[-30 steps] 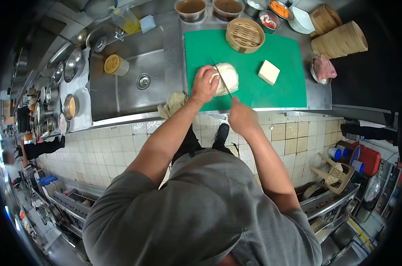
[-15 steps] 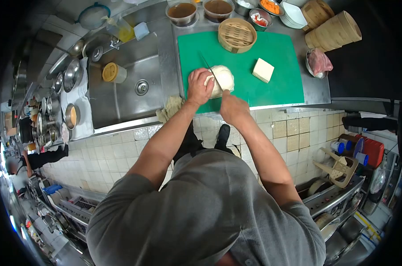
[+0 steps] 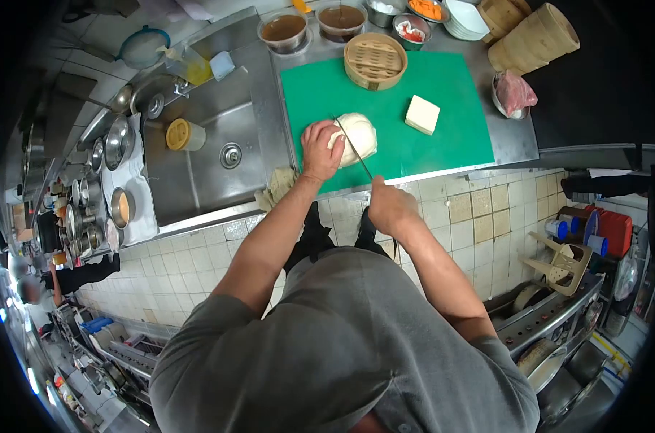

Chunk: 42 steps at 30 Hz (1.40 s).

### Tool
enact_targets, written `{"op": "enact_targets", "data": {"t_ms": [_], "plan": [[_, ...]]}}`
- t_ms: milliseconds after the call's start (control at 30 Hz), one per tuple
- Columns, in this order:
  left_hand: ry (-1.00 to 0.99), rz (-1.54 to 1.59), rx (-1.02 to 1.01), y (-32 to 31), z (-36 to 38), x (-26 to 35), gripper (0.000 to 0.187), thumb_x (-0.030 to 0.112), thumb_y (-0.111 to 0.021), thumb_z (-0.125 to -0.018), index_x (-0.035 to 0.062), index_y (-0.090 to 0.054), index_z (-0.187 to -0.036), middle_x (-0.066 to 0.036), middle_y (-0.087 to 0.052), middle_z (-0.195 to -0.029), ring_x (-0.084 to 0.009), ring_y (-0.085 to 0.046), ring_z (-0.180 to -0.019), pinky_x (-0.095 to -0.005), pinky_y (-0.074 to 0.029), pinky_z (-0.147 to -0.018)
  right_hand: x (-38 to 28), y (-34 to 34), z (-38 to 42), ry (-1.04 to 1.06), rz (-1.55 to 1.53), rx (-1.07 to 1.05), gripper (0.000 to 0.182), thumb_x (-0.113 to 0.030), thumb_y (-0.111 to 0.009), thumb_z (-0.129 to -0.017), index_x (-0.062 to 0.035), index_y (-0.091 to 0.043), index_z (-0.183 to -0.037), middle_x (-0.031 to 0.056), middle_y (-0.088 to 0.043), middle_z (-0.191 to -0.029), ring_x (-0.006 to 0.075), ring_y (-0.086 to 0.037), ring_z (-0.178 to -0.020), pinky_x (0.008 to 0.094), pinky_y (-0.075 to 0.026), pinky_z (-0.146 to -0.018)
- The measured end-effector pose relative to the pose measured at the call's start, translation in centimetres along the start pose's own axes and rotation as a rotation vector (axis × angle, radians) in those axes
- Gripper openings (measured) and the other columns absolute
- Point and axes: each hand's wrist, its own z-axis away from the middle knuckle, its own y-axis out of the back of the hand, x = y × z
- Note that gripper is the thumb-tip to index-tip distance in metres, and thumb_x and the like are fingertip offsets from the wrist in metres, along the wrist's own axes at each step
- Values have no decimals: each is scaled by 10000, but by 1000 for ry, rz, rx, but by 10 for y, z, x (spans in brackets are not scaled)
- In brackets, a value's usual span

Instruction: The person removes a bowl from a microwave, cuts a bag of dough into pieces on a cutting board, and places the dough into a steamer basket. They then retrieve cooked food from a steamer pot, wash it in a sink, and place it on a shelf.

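A pale, rounded lump [image 3: 361, 133], cabbage-like but hard to identify surely, rests on the green cutting board [image 3: 453, 83]. My left hand [image 3: 320, 150] presses on its left side with bent fingers, steadying it. The handle of a long knife [image 3: 355, 150] is wrapped in my right hand [image 3: 394, 208], just past the board's near edge. The blade runs diagonally across the lump, close beside my left fingertips; how deep it sits cannot be made out. To the right lies a white block [image 3: 422, 115] resembling tofu, apart from both hands.
A bamboo steamer [image 3: 376, 61] stands at the board's back edge. Two tubs of brown liquid [image 3: 284, 32] and several bowls line the back. A bowl of raw meat [image 3: 515, 94] sits at right. The steel sink [image 3: 255, 137] is at left, with a cloth [image 3: 277, 186] on its edge.
My right hand has drawn back toward my body with the knife, so more of the blade's near part shows. My left hand stays on the pale lump. The whole view has shifted slightly.
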Motion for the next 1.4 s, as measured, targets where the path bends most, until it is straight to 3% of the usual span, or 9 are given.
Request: {"op": "enact_targets", "data": {"t_ms": [200,333,500,733,800,933,1000,1100,1400], "plan": [[-7,43,-47,6,-7,-4,246,195,-688,-905,91,-667,-1127,-120,-636,-1238,-354,-555,-1186,-486,-388,-1059,-6,-20,-43,-7,-78,19,255,-93,-464,-974,-8,-511,-1210,271,-730,-1090,423,-722,-1051,501,-561,-909],[224,145,51,24,-40,-26,270,212,-679,-951,89,-715,-1189,-116,-631,-1342,-346,-517,-1290,-486,-357,-1140,1,-30,-44,-21,-69,15,251,-98,-474,-974,-19,-483,-1212,256,-738,-1057,411,-731,-1026,493,-572,-889],[-20,-248,-406,33,-93,-43,232,349,-717,-940,261,-811,-1133,-1,-614,-1454,-335,-432,-1405,-502,-309,-1180,2,-38,-47,-11,-93,56,215,-72,-479,-950,7,-466,-1150,274,-727,-1022,432,-724,-1000,524,-566,-867],[84,-304,-488,30,-97,-50,201,402,-724,-923,297,-836,-1053,18,-557,-1527,-329,-367,-1460,-528,-268,-1203,-6,-13,-34,-9,-29,51,212,-100,-470,-981,-7,-508,-1168,245,-743,-1037,404,-735,-1010,485,-583,-870],[182,-247,-488,25,-96,-52,225,401,-736,-912,301,-828,-1091,10,-530,-1554,-334,-350,-1479,-539,-254,-1219,-6,-7,-31,0,-15,44,202,-98,-466,-981,-5,-519,-1152,248,-742,-1027,403,-736,-1004,488,-584,-867],[128,-204,-471,27,-91,-44,290,393,-722,-927,300,-791,-1193,-36,-514,-1566,-346,-326,-1499,-560,-239,-1230,0,-12,-29,21,-52,73,196,-86,-484,-968,5,-525,-1138,262,-737,-1009,417,-735,-990,506,-584,-850],[-73,22,-427,28,-80,-28,366,429,-682,-956,320,-727,-1303,-62,-452,-1609,-354,-286,-1526,-614,-217,-1223,2,-23,-31,16,-73,73,202,-80,-492,-963,9,-522,-1142,263,-736,-1004,422,-733,-990,511,-584,-845],[-203,-118,-600,39,-58,13,418,439,-659,-971,320,-674,-1372,-74,-406,-1633,-355,-272,-1537,-624,-177,-1239,5,-31,-28,6,-61,116,219,-72,-505,-950,15,-517,-1151,261,-736,-990,429,-735,-972,511,-587,-824],[-152,-99,-623,32,-50,10,446,397,-625,-1001,261,-627,-1425,-51,-406,-1636,-362,-234,-1557,-635,-139,-1243,22,-32,22,-23,16,11,245,-65,-513,-932,15,-510,-1164,250,-744,-934,421,-751,-864,496,-597,-781]]}}
